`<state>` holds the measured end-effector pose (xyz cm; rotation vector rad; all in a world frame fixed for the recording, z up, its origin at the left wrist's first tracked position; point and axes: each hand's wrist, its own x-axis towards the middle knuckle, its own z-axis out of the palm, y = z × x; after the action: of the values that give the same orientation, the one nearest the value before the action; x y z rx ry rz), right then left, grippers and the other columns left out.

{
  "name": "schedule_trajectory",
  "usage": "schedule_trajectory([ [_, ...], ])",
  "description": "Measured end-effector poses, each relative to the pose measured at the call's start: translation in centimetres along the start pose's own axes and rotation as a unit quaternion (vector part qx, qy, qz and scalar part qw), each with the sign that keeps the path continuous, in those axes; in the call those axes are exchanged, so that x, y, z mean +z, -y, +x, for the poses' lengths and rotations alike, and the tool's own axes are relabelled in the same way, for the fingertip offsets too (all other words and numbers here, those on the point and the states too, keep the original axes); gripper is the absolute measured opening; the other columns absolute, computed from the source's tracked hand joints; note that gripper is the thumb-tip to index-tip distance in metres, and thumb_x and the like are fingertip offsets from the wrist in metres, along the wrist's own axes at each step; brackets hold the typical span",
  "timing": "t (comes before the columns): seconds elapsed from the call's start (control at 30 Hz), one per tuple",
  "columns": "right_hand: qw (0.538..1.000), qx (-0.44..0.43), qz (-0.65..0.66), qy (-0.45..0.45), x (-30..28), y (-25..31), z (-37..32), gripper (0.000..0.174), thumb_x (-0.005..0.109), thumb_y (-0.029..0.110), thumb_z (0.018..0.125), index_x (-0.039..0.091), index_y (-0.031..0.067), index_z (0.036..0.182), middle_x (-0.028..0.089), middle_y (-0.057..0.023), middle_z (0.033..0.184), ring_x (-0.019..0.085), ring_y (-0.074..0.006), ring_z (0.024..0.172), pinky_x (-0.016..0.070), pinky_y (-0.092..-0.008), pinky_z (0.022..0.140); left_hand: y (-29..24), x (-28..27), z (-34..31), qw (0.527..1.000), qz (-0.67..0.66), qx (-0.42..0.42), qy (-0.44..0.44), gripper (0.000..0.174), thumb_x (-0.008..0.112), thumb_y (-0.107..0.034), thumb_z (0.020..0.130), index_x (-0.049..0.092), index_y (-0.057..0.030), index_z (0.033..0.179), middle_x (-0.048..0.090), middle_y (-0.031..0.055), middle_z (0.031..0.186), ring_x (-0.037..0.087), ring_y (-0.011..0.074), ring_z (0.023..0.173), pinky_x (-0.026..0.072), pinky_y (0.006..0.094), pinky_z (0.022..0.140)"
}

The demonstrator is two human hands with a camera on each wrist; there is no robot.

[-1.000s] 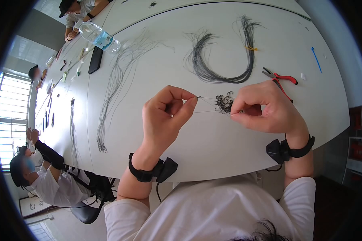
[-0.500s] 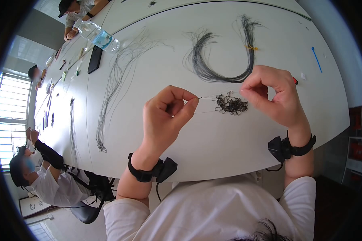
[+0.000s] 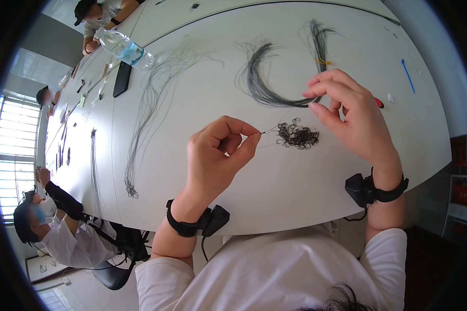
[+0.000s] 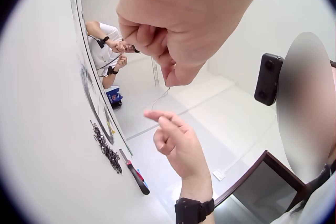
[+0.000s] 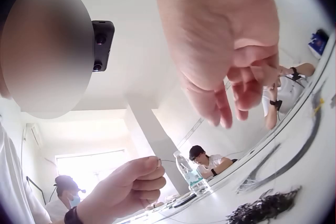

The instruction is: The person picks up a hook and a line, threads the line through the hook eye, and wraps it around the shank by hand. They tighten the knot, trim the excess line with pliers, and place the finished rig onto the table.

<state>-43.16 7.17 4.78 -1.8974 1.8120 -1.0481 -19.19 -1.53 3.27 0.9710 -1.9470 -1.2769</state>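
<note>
Above the white counter (image 3: 280, 202), tying seems under way: what looks like a hook (image 3: 263, 132) is pinched by the left hand (image 3: 210, 155); with the right hand (image 3: 359, 120) loosely open, the line (image 4: 160, 98) needs catching.

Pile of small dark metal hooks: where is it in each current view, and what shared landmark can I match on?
Head: pile of small dark metal hooks, right of centre, between the hands.
Left wrist: the pile, lower left, beside the red-and-black pliers.
Right wrist: the pile, bottom edge, right of centre.
Shared landmark: curved bundle of dark grey strands with a yellow tie.
</note>
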Motion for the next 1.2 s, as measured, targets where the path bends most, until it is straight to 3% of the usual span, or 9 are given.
schedule_trajectory([
  [0.07,0.997,-0.010,0.057,-0.043,0.6,0.9,0.3,0.018,0.068,0.004,0.086,0.066,0.0019,0.103,0.064,-0.0095,0.112,0.050,-0.0075,0.057,0.0430,-0.0241,0.053,0.0,0.2,0.0,0.999,0.031,0.023,0.010,0.005,0.072,0.000,0.083,0.067,-0.0019,0.084,0.041,-0.0096,0.061,0.031,-0.0006,0.056,0.0251,0.0186,0.051],
  [0.13,0.963,0.061,0.262,-0.016,1.4,2.2,-0.2,0.018,0.069,0.009,0.087,0.065,0.0019,0.103,0.068,-0.0073,0.100,0.058,-0.0122,0.054,0.0438,-0.0246,0.051,-0.2,0.1,-0.1,0.997,0.054,0.047,0.021,0.006,0.073,0.000,0.082,0.067,-0.0022,0.083,0.042,-0.0091,0.061,0.031,-0.0003,0.055,0.0247,0.0191,0.050],
  [0.23,0.960,0.107,0.238,0.106,1.7,3.5,-0.3,0.019,0.068,0.007,0.088,0.064,0.0001,0.106,0.069,-0.0075,0.093,0.061,-0.0118,0.056,0.0449,-0.0246,0.051,-0.4,0.1,-0.2,0.993,0.081,0.075,0.037,0.009,0.074,0.000,0.079,0.068,-0.0035,0.083,0.044,-0.0055,0.060,0.035,0.0032,0.054,0.0282,0.0218,0.049],
  [0.3,0.960,0.098,0.238,0.107,2.4,3.5,-0.3,0.019,0.067,0.006,0.089,0.063,0.0002,0.106,0.069,-0.0064,0.083,0.063,-0.0118,0.060,0.0474,-0.0257,0.053,-0.4,0.2,-0.2,0.992,0.086,0.080,0.042,0.010,0.075,0.000,0.077,0.068,-0.0045,0.084,0.046,-0.0025,0.061,0.039,0.0065,0.053,0.0319,0.0241,0.048],
  [0.6,0.983,-0.027,0.177,0.037,4.0,2.6,-0.4,0.008,0.070,0.001,0.084,0.062,0.0017,0.086,0.066,-0.0051,0.077,0.065,-0.0148,0.065,0.0522,-0.0265,0.056,-0.3,0.1,-0.2,0.992,0.076,0.096,0.043,0.011,0.075,0.001,0.077,0.068,-0.0043,0.084,0.046,-0.0025,0.061,0.038,0.0064,0.053,0.0315,0.0243,0.048],
  [0.77,0.987,-0.138,0.075,-0.011,4.1,2.2,-0.3,0.011,0.071,-0.001,0.079,0.062,0.0035,0.084,0.060,-0.0059,0.076,0.061,-0.0220,0.065,0.0490,-0.0318,0.055,-0.1,0.0,-0.2,0.997,0.027,0.007,0.067,0.008,0.074,-0.004,0.082,0.068,-0.0038,0.086,0.040,-0.0059,0.059,0.034,0.0036,0.054,0.0284,0.0228,0.049],
  [0.87,0.985,-0.162,0.060,-0.028,4.2,2.2,-0.3,0.012,0.072,-0.001,0.078,0.062,0.0040,0.083,0.059,-0.0057,0.076,0.059,-0.0241,0.065,0.0475,-0.0339,0.055,0.0,-0.3,0.0,0.993,-0.025,-0.049,0.109,0.007,0.071,-0.008,0.088,0.069,-0.0024,0.090,0.038,-0.0084,0.059,0.032,0.0019,0.055,0.0262,0.0219,0.049],
  [1.1,0.984,-0.171,0.041,-0.039,4.1,2.1,-0.3,0.012,0.072,-0.001,0.078,0.062,0.0038,0.083,0.059,-0.0056,0.076,0.060,-0.0241,0.066,0.0477,-0.0343,0.055,0.2,-0.3,0.1,0.991,-0.077,-0.034,0.103,0.013,0.065,-0.013,0.096,0.069,-0.0011,0.096,0.040,-0.0093,0.059,0.031,0.0007,0.057,0.0254,0.0204,0.051],
  [1.2,0.984,-0.172,0.034,-0.030,4.0,2.1,-0.3,0.012,0.072,-0.001,0.078,0.062,0.0037,0.083,0.059,-0.0056,0.076,0.060,-0.0241,0.066,0.0480,-0.0345,0.055,0.3,-0.4,0.3,0.994,-0.024,-0.032,0.099,0.013,0.066,-0.013,0.096,0.070,-0.0013,0.099,0.051,-0.0059,0.066,0.034,0.0019,0.056,0.0281,0.0204,0.050],
])
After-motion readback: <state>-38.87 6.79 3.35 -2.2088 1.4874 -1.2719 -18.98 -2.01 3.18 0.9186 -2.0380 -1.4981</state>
